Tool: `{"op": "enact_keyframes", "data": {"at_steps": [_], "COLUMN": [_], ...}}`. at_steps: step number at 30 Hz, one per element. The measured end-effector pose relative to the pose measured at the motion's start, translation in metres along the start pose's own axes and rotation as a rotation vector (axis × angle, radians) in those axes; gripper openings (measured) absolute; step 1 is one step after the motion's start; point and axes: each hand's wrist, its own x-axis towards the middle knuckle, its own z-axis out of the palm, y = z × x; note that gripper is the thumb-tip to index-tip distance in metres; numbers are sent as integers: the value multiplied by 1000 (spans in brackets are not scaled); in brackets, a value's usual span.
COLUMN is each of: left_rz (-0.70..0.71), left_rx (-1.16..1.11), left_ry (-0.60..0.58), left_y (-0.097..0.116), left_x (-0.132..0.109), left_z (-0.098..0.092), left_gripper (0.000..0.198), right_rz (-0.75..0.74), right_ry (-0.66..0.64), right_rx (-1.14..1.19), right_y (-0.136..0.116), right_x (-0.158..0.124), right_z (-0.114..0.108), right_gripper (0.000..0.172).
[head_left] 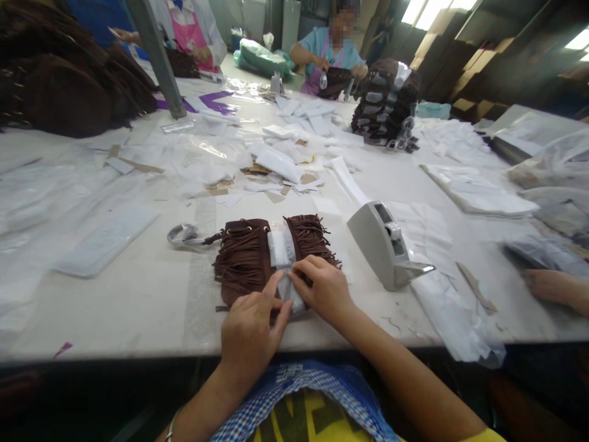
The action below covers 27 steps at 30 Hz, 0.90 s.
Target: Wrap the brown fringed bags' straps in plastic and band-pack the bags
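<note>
brown fringed bag (245, 261), white band (281, 248) across it: left hand (252, 322) presses, fingers parted; right hand (324, 288) pinches the band!

A broad white table (138, 313) fills most of the room in view, its near edge running across from side to side. Below that edge the space is dark, and the floor (115, 399) is too dim to make out. A grey metal post (159, 61) rises at a slant from the far left of the tabletop. Behind it stands a blue panel (99, 21), with a pale wall (248, 15) further along. Brown cartons (478, 67) are piled at the back right, blurred. Above them, bright white lights (437, 12) glow at the upper right.
</note>
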Motion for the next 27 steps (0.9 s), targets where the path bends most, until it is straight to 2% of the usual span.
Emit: {"op": "enact_keyframes", "data": {"at_steps": [6, 12, 17, 20, 24, 27], "left_rz": [-20, 22, 94, 161, 314, 338], "left_rx": [152, 244, 78, -6, -99, -144], "left_ry": [-16, -43, -145, -150, -154, -148], "left_y": [0, -1, -5, -9, -12, -12], "left_x": [5, 7, -2, -10, -14, -13], "left_z": [4, 0, -12, -14, -10, -6], "left_gripper": [46, 32, 37, 37, 42, 47], "right_rz": [77, 79, 10, -67, -178, -154], "right_ry": [-33, -45, 112, 243, 240, 215], "right_rx": [-23, 18, 324, 444, 429, 252], "right_y": [0, 2, 9, 10, 9, 7], "right_x": [5, 8, -5, -18, -29, -26], "right_z": [1, 1, 3, 2, -1, 1], "right_gripper": [8, 9, 11, 8, 12, 12]}}
